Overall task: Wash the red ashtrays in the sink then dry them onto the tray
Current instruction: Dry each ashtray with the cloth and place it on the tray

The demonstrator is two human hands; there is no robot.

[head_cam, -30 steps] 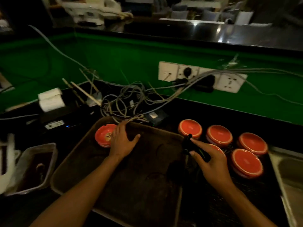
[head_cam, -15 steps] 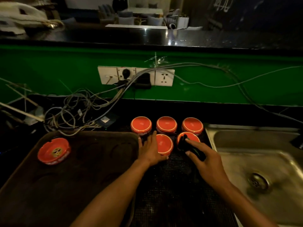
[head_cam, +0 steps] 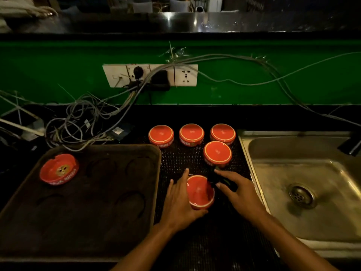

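Head view, left to right. A tray (head_cam: 101, 222) lies on the table (head_cam: 195, 114) at 8 o'clock, with one ashtray (head_cam: 59, 169) upright in its far-left corner, at the tray's 10 o'clock. A cable tangle (head_cam: 82, 122) sits behind the tray at 11 o'clock. Right of the tray, on a dark mat (head_cam: 205, 241), the left hand (head_cam: 180, 202) cups a held ashtray (head_cam: 200, 191): its fingers (head_cam: 184, 178) lie spread along that ashtray's left side and the thumb curls under the near rim, so the ashtray sits just right of the fingers, tipped toward the right. At 12 o'clock from it three upturned ashtrays (head_cam: 191, 133) stand in a row, with a fourth ashtray (head_cam: 217, 154) in front of the row's right end. The right hand (head_cam: 240, 194) is just right of the held ashtray, its fingers clamped on a dark object (head_cam: 214, 178); what that object is cannot be told. The sink (head_cam: 304, 182) lies at 3 o'clock.

Half a second ago the held ashtray sat flat beside the fourth one with the left hand only resting against it; since then it has come nearer the person and tipped.
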